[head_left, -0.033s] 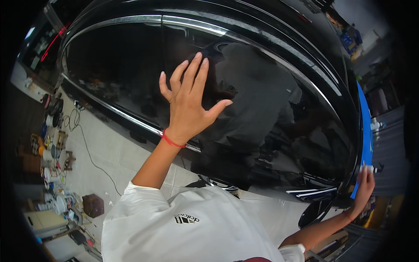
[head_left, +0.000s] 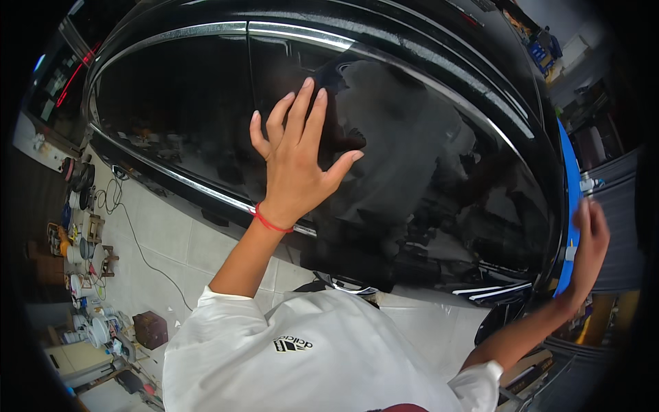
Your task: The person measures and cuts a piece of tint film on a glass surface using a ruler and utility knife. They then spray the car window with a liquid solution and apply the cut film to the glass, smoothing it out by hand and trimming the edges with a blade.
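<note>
My left hand (head_left: 296,154), a red string bracelet at its wrist, lies with spread fingers against the dark side window (head_left: 405,165) of a black car. Nothing is in it. Far to the right, my right hand (head_left: 592,237) is raised beside a blue sheet (head_left: 570,172) that lies along the car's front end. Its fingers look bent, but motion smears them, and I cannot tell if they hold anything. A small white piece (head_left: 570,253) sits on the blue sheet close to that hand, and a small white bottle-like thing (head_left: 590,184) is just beyond it.
Chrome trim (head_left: 302,29) frames the windows. A dark cable (head_left: 147,254) winds over the pale tiled floor (head_left: 161,226). Along the left stand several tubs, round pads and tools, with a dark brown box (head_left: 149,329) near them. A grey curtain (head_left: 618,213) hangs at the right.
My right hand has left the small white piece on the blue sheet and moved farther away and slightly right. The left hand keeps its place on the window; the view has shifted slightly.
</note>
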The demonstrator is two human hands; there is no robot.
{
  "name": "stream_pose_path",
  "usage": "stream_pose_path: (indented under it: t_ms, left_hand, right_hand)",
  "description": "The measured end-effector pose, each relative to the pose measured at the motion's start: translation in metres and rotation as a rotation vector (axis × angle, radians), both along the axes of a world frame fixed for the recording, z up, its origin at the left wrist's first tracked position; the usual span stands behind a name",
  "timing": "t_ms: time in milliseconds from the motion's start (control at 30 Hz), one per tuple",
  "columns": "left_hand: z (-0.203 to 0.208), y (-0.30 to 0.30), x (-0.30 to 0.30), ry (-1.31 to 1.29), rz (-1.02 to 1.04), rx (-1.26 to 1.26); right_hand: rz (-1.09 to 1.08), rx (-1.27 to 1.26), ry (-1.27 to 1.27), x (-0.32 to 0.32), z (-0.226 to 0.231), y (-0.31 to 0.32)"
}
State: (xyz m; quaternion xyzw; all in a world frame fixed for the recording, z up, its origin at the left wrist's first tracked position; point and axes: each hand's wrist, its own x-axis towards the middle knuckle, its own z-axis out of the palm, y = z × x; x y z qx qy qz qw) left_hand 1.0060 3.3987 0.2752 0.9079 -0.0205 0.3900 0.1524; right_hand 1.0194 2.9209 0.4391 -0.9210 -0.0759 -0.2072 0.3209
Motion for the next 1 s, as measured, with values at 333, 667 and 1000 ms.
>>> stream_pose_path:
  t_ms: [333, 667, 1000]
  left_hand:
    - [0.002, -0.005, 0.001, -0.082, -0.136, -0.148]
    - [0.004, 0.013, -0.054, 0.041, -0.127, -0.045]
    - [0.019, 0.008, -0.017, -0.050, -0.858, -0.775]
  right_hand:
    - [0.227, -0.559, -0.101, 0.267, 0.084, 0.242]
    - [0.232, -0.482, -0.005, 0.312, 0.064, 0.255]
    - [0.504, 0.313, -0.003, 0.049, 0.055, 0.248]
